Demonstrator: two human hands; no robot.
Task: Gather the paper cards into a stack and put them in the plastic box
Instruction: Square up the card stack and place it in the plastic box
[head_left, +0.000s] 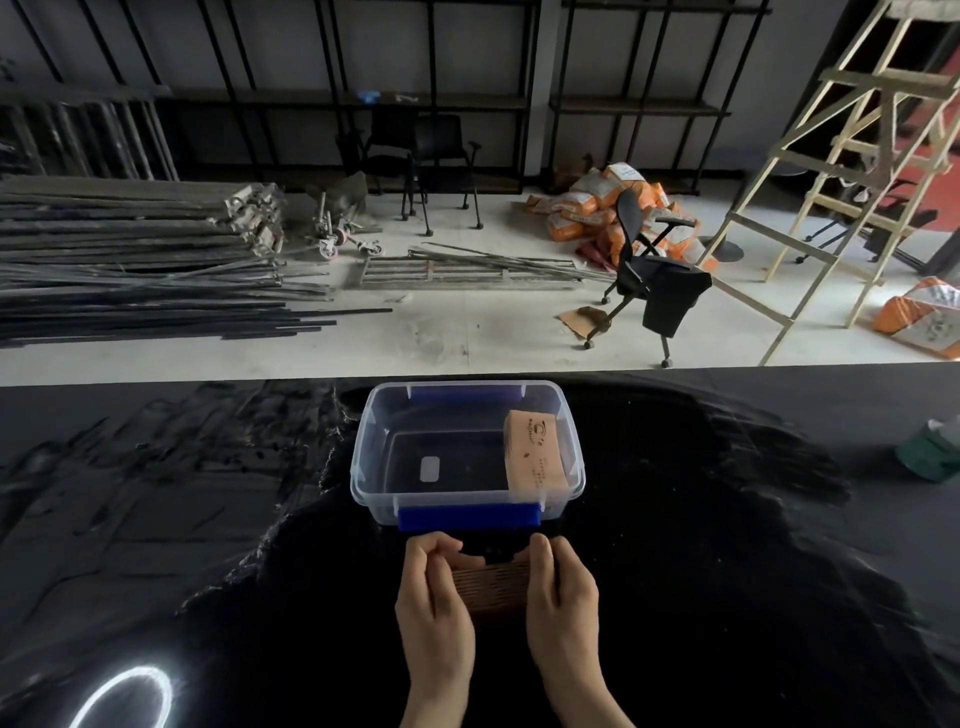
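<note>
Clear glossy plastic box (566, 447) with solid blue plastic latches (469, 517); matt tan paper cards (534, 457) inside at 3 o'clock. Tabletop (208, 519) is black, shiny, wrinkly film-like stuff.

At lower centre, the left hand (435, 597) and right hand (561, 597) clasp a stack of brown paper cards (493, 586) between them on the black table (727, 571). Just above sits the clear plastic box (369, 457), a tan stack (535, 456) at its right side.

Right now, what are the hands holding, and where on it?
Both hands grip one stack of paper cards by its short ends: left hand on the left end, right hand on the right.
</note>
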